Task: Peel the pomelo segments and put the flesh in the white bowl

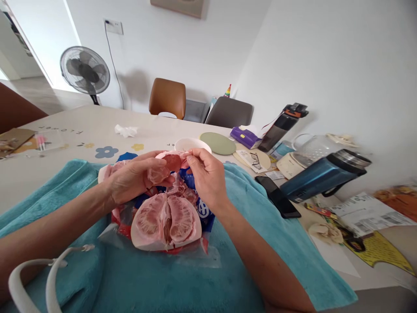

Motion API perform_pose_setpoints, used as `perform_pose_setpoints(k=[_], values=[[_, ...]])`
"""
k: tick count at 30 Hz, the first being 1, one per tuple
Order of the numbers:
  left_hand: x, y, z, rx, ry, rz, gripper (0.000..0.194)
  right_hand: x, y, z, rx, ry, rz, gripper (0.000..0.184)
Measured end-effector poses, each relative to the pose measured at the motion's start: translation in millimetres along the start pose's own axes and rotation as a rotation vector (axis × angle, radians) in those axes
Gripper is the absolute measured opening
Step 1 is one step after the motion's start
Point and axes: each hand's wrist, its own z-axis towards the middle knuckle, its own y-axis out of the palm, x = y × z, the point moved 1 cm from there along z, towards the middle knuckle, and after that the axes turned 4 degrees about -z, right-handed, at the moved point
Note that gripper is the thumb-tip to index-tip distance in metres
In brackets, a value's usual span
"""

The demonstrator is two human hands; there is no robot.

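Likely soft, fragile, the pomelo segment (173, 162) suits cradling underneath; left hand (135, 176) grips it, right hand (208, 179) pinches its edge.

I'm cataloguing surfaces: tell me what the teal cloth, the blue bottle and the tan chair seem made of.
Teal cloth: plush fleece-like fabric, from its fuzzy, softly folding nap. Blue bottle: probably metal, glossy-coated; streaked highlights, silvery top. Tan chair: leather or imitation, smooth with a soft sheen.

Spread across a flower-printed tabletop (153, 132): a teal blanket (182, 282) on the near side, a crumpled tissue (126, 131) at far left, a green placemat (217, 144) at far center, a blue tumbler (321, 176) at right.
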Motion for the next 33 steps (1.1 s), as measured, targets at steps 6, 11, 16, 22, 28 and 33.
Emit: perform_pose_setpoints(k=[6, 11, 16, 22, 28, 33], values=[[11.4, -7.1, -0.8, 0.006, 0.004, 0.134, 0.030, -15.5, 2.8, -9.6, -0.043, -0.088, -0.039, 0.015], [23.2, -4.1, -9.4, 0.073, 0.096, 0.432, 0.044, -19.2, 3.5, -13.7, -0.078, -0.176, -0.051, 0.016], [18.7, 6.8, -13.8, 0.041, 0.167, 0.408, 0.034, -20.7, 8.0, -16.4, -0.081, -0.143, 0.032, 0.016], [8.1, 9.9, -11.5, -0.056, 0.080, 0.067, 0.031, -19.5, 11.2, -10.6, -0.071, 0.256, 0.644, 0.013], [0.9, 0.3, -5.1, -0.026, -0.020, -0.081, 0.028, -10.1, -2.7, 1.0, 0.010, 0.401, 0.774, 0.006], [-0.7, 0.3, -2.3, -0.015, -0.045, -0.101, 0.026, -10.0, -8.0, 0.1, -0.082, 0.186, 0.353, 0.010]])
